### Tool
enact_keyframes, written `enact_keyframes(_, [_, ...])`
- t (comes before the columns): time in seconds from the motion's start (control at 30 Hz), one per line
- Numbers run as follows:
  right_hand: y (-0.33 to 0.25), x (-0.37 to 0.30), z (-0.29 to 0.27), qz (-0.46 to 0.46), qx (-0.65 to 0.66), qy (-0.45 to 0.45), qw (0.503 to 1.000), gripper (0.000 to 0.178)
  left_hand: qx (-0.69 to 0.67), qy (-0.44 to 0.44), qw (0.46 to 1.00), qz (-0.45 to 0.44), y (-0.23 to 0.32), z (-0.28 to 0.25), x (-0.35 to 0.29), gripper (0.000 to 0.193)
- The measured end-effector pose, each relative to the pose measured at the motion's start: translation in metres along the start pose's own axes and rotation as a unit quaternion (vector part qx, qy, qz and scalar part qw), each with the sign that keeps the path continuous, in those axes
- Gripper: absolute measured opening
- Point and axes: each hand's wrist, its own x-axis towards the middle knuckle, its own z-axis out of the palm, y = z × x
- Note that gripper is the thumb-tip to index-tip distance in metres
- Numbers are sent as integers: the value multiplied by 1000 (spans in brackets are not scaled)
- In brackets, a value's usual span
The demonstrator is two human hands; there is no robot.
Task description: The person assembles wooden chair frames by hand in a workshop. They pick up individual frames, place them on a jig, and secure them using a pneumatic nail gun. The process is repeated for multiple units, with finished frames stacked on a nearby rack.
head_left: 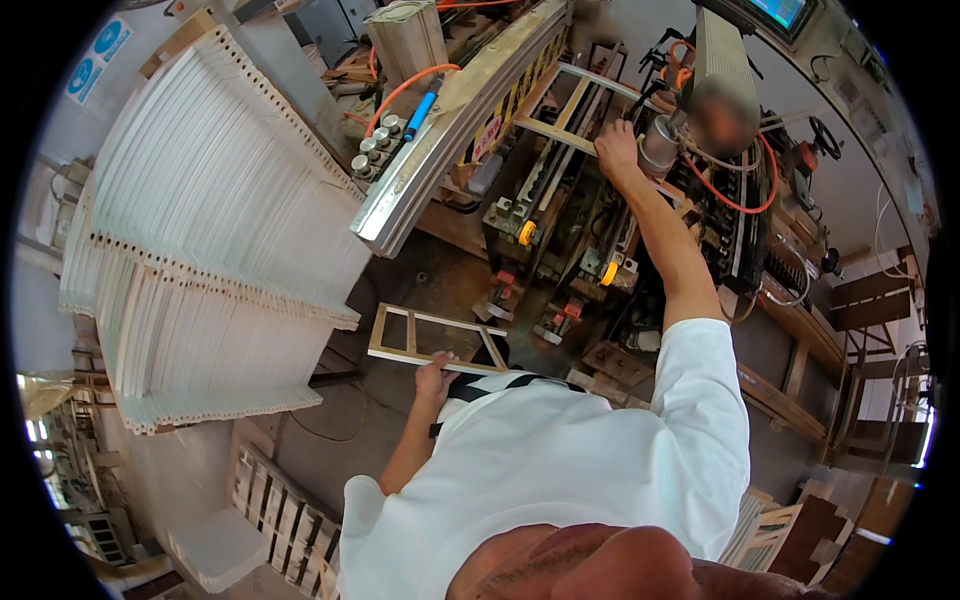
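Note:
Low in front of my body, my left hand (435, 378) is closed on the long near edge of a small wooden frame (410, 332). The frame is rectangular, pale, and split by crossbars into openings. My right arm reaches far forward to a machine (575, 205) with dark rails and yellow knobs. There, my right hand (617, 148) grips the near side of a second wooden frame (556, 131) that lies across the rails. My fingers partly hide that frame's edge. A metal cylinder (658, 146) stands right beside my right hand.
Tall stacks of white slatted panels (215, 190) with holes along their edges stand to the left. A long metal beam (400, 205) with striped tape juts toward me. Orange hoses (768, 185) loop at the right, and a screen (778, 14) sits at the far upper right.

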Motion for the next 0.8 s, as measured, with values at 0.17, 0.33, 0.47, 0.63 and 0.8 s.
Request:
enact_keyframes(0.17, [1, -1, -4, -3, 5, 2, 1000, 13, 46, 10, 999, 26, 10, 9, -16, 21])
enact_keyframes(0.33, [0, -3, -15, 0, 9, -19, 1000, 12, 32, -5, 997, 73, 21, 7, -40, 25])
enact_keyframes(0.47, [-4, -3, -10, 11, 19, -18, 1000, 12, 70, 7, 993, 95, 38, 7, -70, 24])
enact_keyframes(0.63, [-3, 7, 3, 35, -43, -15, 998, 16, 155, -23, 969, 189, 73, -15, -119, 24])
enact_keyframes(0.8, [1, 8, 4, 5, -85, -4, 996, 14, 217, -81, 911, 341, 133, -60, -186, 25])
